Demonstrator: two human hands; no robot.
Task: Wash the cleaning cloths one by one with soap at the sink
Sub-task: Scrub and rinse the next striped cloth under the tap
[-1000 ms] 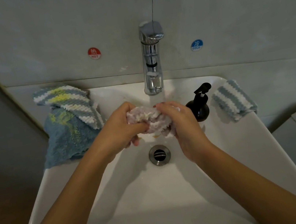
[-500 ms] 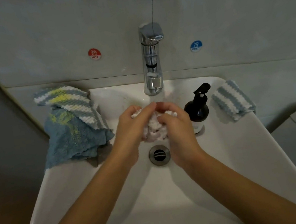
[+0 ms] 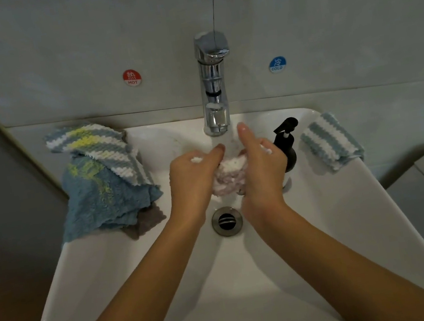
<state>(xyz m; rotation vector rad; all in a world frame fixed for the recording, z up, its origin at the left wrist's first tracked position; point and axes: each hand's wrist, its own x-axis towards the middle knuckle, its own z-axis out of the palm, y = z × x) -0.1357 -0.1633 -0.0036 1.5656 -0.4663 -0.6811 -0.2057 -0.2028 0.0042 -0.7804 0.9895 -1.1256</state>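
A bunched pink-and-white cloth (image 3: 228, 178) is squeezed between both palms over the white sink (image 3: 352, 222), just under the chrome tap (image 3: 212, 83). My left hand (image 3: 194, 176) grips its left side, fingers curled over the top. My right hand (image 3: 261, 169) grips the right side, with its thumb sticking up toward the spout. Blurred water runs from the spout onto the cloth. A black soap pump bottle (image 3: 286, 143) stands right behind my right hand.
A heap of blue, striped and grey cloths (image 3: 105, 187) lies on the sink's left rim. A folded blue-and-white striped cloth (image 3: 330, 141) rests at the right rim. The drain (image 3: 227, 221) sits below my hands. Hot and cold stickers mark the wall.
The cloth went from stretched between both hands to balled up between the palms. My right thumb has lifted upward, and both hands stay under the tap.
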